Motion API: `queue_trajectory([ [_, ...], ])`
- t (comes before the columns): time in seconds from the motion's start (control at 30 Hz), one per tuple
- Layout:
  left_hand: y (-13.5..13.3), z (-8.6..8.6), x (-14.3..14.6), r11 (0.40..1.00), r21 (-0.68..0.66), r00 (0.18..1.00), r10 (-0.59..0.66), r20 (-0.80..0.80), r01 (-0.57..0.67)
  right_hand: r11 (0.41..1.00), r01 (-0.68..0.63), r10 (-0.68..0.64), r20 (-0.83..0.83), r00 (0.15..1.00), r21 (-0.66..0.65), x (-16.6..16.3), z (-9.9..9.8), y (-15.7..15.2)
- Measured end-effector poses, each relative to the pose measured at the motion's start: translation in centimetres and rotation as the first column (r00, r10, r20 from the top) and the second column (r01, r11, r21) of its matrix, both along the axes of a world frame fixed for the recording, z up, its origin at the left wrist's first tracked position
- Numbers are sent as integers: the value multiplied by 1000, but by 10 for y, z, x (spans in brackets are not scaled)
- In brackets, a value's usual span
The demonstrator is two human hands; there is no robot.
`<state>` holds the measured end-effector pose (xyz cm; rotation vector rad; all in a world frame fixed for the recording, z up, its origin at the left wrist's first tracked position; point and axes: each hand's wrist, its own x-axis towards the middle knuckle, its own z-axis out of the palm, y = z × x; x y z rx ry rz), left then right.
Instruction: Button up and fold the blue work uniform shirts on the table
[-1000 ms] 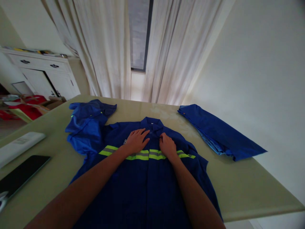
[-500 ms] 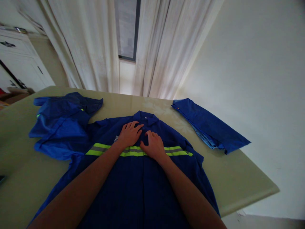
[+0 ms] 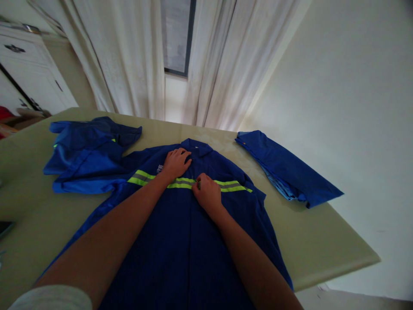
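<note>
A dark blue work jacket (image 3: 158, 245) lies spread front side up, with its collar away from me and a yellow-green and grey reflective band across the chest. My left hand (image 3: 177, 163) rests on the upper chest just below the collar, fingers lying on the cloth and thumb apart. Lower and to the right, my right hand (image 3: 208, 193) has its fingers closed in a pinch on the front edge of the jacket, at the reflective band. The exact bit of cloth in the pinch is partly hidden by the fingers.
A crumpled blue garment (image 3: 87, 159) lies at the left, touching the jacket's sleeve. Folded blue cloth (image 3: 287, 168) lies at the right by the wall. The table (image 3: 338, 245) has a pale green cover. A dark flat object (image 3: 4, 228) sits at the left edge.
My right hand has gone from spread fingers to a pinch on the jacket's front. The jacket's upper part and my left hand appear slightly higher in view.
</note>
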<state>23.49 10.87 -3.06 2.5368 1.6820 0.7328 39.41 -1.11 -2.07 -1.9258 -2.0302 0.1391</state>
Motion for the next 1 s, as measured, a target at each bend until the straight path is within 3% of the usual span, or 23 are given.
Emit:
queue_trajectory([
  [0.13, -14, 9, -2, 986, 81, 988, -151, 18, 149, 998, 64, -60, -145, 988, 24, 8, -1, 11],
  [0.27, -46, 13, -2, 970, 1, 970, -243, 25, 243, 993, 93, -67, -297, 953, 75, 16, -5, 12],
  [0.37, -79, 10, -1, 964, -99, 968, -251, -29, 247, 991, 77, -27, -401, 916, 109, 23, -9, 18],
  [0.47, -100, 3, -2, 969, -180, 977, -190, -95, 171, 990, 68, -7, -442, 897, 122, 26, -10, 38],
  [0.63, -83, -6, -6, 969, -214, 979, -151, -134, 121, 994, 34, 4, -357, 934, 100, 15, 5, 56],
  [0.8, -59, -10, -14, 973, -182, 980, -162, -116, 140, 987, -161, 163, -105, 981, 22, 5, 17, 4],
  [0.9, -57, -12, -18, 978, -157, 987, -150, -58, 139, 991, -130, 129, -24, 991, -38, 11, 15, -24],
  [1.0, -62, -8, -20, 985, -76, 988, -154, -1, 153, 994, -90, 88, -37, 995, -57, 15, 14, -27],
])
